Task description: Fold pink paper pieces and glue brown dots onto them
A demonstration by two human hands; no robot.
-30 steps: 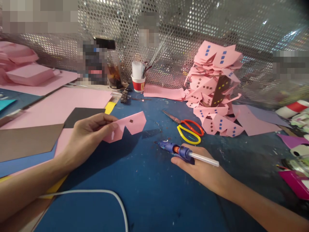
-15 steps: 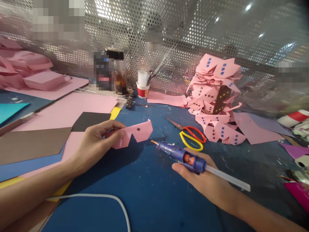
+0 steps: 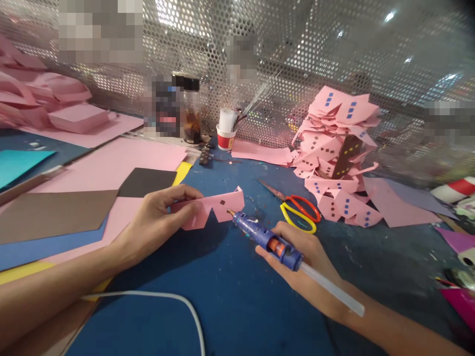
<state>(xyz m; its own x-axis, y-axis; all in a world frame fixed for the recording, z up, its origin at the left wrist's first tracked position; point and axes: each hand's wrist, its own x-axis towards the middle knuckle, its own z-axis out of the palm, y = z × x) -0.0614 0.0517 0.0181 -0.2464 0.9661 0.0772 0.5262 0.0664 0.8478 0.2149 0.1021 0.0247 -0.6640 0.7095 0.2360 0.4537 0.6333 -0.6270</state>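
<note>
My left hand (image 3: pixel 172 212) pinches the left end of a folded pink paper cutout (image 3: pixel 198 217), held above the blue table. The cutout has a notch in its lower edge and one small brown square on it. In my right hand (image 3: pixel 300 269) is a blue hot glue gun (image 3: pixel 256 232), with a clear glue stick (image 3: pixel 334 289) sticking out of its back. Its nozzle points up and left, at the right part of the cutout; whether the tip touches the paper I cannot tell.
Scissors (image 3: pixel 299 212) with red and yellow handles lie beyond the glue gun. A tall pile of pink cutouts (image 3: pixel 330 143) stands behind them. Coloured sheets (image 3: pixel 55 212) cover the left side. A white cable (image 3: pixel 166 296) curves across the front. A paper cup (image 3: pixel 226 137) stands near the perforated metal wall.
My right hand has brought the glue gun left, its nozzle now at the cutout's right part. My left hand still holds the cutout. The view has shifted slightly.
</note>
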